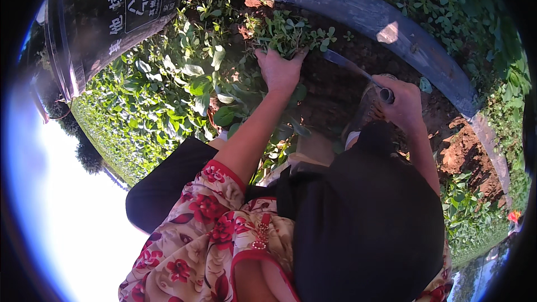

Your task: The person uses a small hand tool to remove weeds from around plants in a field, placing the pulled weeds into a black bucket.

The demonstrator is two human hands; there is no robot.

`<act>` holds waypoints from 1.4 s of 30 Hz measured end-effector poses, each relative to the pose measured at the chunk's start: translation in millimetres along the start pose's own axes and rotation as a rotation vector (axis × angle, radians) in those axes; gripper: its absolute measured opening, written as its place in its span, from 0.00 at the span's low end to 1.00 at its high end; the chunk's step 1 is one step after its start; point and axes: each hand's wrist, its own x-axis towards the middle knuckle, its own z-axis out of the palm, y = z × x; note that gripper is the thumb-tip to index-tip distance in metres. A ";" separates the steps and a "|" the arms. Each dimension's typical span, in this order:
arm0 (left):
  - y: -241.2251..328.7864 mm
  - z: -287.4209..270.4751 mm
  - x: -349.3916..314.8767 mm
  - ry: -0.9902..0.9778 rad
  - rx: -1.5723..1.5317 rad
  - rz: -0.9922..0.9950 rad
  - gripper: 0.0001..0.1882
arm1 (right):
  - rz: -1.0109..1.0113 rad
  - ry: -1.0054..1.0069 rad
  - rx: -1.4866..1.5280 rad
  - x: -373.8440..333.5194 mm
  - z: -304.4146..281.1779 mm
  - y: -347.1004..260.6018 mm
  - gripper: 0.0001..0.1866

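My left hand (281, 71) is closed around the base of a clump of small-leaved green weeds (286, 32), its fingers partly hidden by the leaves. To the right, my right hand (400, 100) grips a narrow metal weeding tool (355, 67). The hollow round end of its handle shows at the fist. Its flat blade points left toward the weeds, and its tip lies just right of the clump, over dark soil (327, 86). Whether the blade touches the soil I cannot tell.
A curved grey kerb (369, 22) runs beyond my hands, with low plants (447, 17) behind it. At the far left stands a black bag (112, 17) with white print. Broad-leaved plants (184, 84) grow left of my arm. My shoe (369, 106) is beside my right hand.
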 end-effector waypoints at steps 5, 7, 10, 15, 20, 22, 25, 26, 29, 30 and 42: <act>29.9 19.2 -12.8 0.077 0.183 -0.111 0.42 | -0.013 -0.033 -0.036 32.8 41.7 -7.7 0.15; 24.2 28.3 -9.3 0.172 0.180 -0.120 0.38 | -0.127 -0.007 -0.023 45.1 57.8 -13.0 0.16; 15.2 27.2 -4.9 0.117 0.047 -0.027 0.32 | -0.178 -0.028 -0.061 50.2 61.2 -25.1 0.17; -10.3 16.0 8.4 0.070 -0.068 0.054 0.24 | -0.103 -0.120 -0.151 44.2 50.4 -48.2 0.16; -32.1 -13.9 23.9 0.261 -0.552 -0.232 0.21 | 0.033 -0.049 -0.105 23.8 21.0 -44.5 0.18; -23.8 -32.7 28.7 0.349 -0.638 -0.412 0.22 | -0.025 -0.038 -0.104 17.0 18.3 -36.4 0.18; -23.3 -49.6 28.9 0.372 -0.630 -0.472 0.22 | -0.052 -0.076 -0.055 12.0 14.9 -39.4 0.15; -24.2 -51.8 27.7 0.359 -0.635 -0.478 0.22 | -0.067 -0.085 -0.058 12.2 17.2 -39.1 0.16; -22.5 -49.2 25.4 0.279 -0.555 -0.425 0.21 | -0.093 -0.127 -0.106 14.5 25.7 -37.3 0.16; -22.8 -47.9 24.6 0.251 -0.510 -0.396 0.21 | -0.095 -0.155 -0.139 16.3 27.6 -38.6 0.16; -20.5 -21.5 29.5 0.023 -0.024 -0.289 0.30 | -0.146 -0.146 -0.074 59.5 113.3 -40.8 0.17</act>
